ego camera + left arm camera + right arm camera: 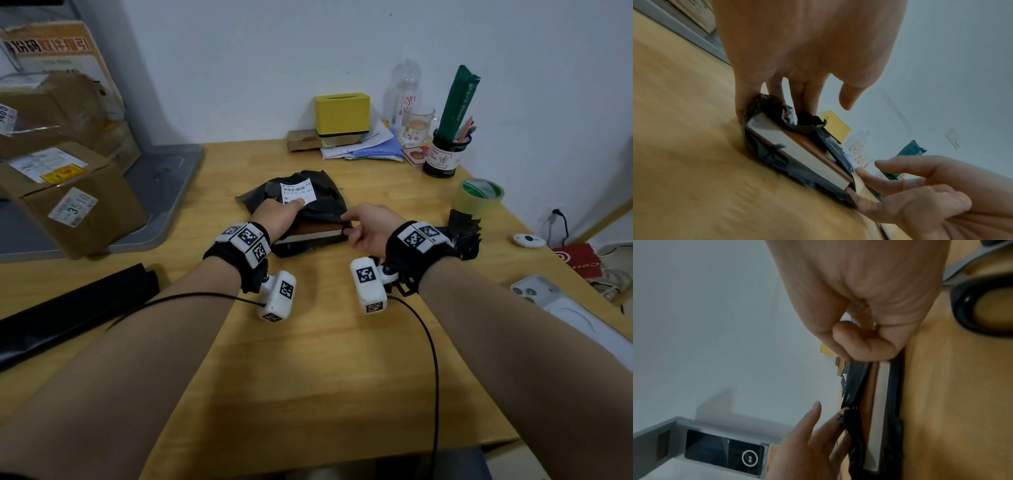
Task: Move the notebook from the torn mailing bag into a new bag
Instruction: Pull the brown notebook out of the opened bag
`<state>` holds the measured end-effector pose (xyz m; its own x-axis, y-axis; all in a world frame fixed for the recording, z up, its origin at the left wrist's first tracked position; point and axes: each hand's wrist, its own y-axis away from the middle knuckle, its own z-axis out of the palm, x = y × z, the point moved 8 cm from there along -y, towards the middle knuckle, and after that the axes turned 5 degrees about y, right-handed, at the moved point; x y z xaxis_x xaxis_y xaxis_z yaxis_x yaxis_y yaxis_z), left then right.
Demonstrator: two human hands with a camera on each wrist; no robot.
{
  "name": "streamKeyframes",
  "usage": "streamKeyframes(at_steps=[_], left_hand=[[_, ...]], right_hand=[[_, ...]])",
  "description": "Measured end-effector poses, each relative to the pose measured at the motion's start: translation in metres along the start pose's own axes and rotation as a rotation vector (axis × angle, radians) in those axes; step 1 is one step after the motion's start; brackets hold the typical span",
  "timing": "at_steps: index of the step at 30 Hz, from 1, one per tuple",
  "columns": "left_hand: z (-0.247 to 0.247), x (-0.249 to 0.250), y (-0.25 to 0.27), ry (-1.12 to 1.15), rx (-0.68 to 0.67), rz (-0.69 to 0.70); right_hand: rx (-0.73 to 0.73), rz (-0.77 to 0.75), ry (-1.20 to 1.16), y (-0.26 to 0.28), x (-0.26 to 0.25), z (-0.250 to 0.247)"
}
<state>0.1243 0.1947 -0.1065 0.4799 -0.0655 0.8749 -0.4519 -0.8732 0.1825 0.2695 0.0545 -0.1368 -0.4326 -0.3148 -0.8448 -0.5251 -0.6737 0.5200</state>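
The torn black mailing bag [318,186], with a white label, lies mid-table. Its near side is ripped open and the notebook [313,233] shows inside: brown cover, white page edges [797,151]. My left hand [291,205] lies flat on the bag's top with straight fingers [812,97], pressing it down. My right hand [347,228] pinches the notebook's near right corner [882,368], thumb below and forefinger above, with torn film around it. A folded stack of black bag material [68,308] lies at the table's left front.
Cardboard boxes [68,192] stand on a grey platform [168,185] at the left. At the back are a yellow box [342,113], papers, a glass and a pen pot [445,154]. A tape roll [479,197], black plastic scraps [466,233], a white fob [527,240] and a phone [537,291] lie to the right.
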Motion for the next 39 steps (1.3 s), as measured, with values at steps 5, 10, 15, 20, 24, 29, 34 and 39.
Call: streamKeyframes(at_steps=[5,10,15,20,24,29,34,39], left_hand=[[-0.004,-0.001,0.003,0.115,0.035,0.003],[-0.010,-0.007,0.005,0.266,0.028,-0.070],[-0.013,-0.012,0.007,0.298,0.013,-0.079],[-0.011,-0.014,0.013,0.355,-0.009,-0.080],[-0.004,-0.013,0.019,0.408,-0.072,-0.084],[0.001,-0.014,0.029,0.402,-0.080,-0.086],[-0.024,-0.032,0.035,0.441,0.003,-0.175],[-0.056,-0.063,0.034,0.471,0.159,-0.261]], right_hand=[[-0.019,0.025,-0.195,-0.011,0.007,0.009],[0.001,-0.049,-0.168,-0.013,0.000,0.020],[0.000,-0.083,-0.063,-0.008,0.001,0.028],[0.115,-0.119,0.087,-0.011,-0.003,0.027],[0.149,-0.119,0.203,-0.011,-0.009,0.022],[0.131,-0.065,0.150,-0.009,-0.001,0.021],[0.147,-0.091,0.135,-0.001,0.001,0.015],[0.124,-0.107,0.078,0.010,0.004,-0.002]])
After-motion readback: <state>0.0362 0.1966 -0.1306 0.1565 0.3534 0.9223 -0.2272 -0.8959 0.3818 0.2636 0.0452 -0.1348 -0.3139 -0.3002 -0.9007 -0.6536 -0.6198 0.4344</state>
